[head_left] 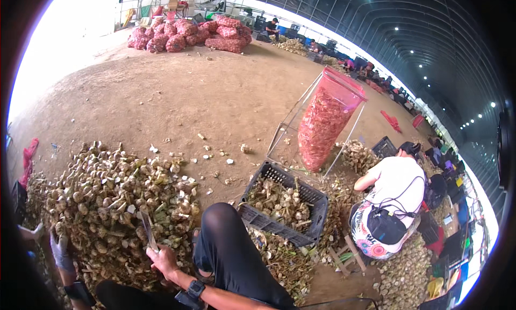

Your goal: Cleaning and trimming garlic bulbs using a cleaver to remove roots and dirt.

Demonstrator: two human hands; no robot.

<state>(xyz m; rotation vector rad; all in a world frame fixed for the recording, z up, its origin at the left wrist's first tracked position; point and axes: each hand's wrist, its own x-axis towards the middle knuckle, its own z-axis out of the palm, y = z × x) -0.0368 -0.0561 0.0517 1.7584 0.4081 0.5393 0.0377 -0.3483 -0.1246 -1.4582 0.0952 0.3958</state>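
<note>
A large pile of garlic bulbs with stalks (115, 194) covers the ground at my left. At its left edge is my left hand (62, 254), in a pale glove, touching the garlic. Its visible fingers are stretched forward and look apart; some fingertips are hidden among the bulbs. My right hand (163, 260) is bare and closed around the handle of a knife (148, 229). The blade points up and away over the pile's near right part. A dark band circles my left wrist, and a watch-like device (190, 295) is on my right wrist.
Right of my bent knee stands a black plastic crate (317, 216) of garlic. Beyond it, a metal frame holds a red mesh bag (325, 122). A person in white (395, 184) sits at right; another person's gloved hand (33, 232) is at far left. Filled sacks (188, 33) lie far back.
</note>
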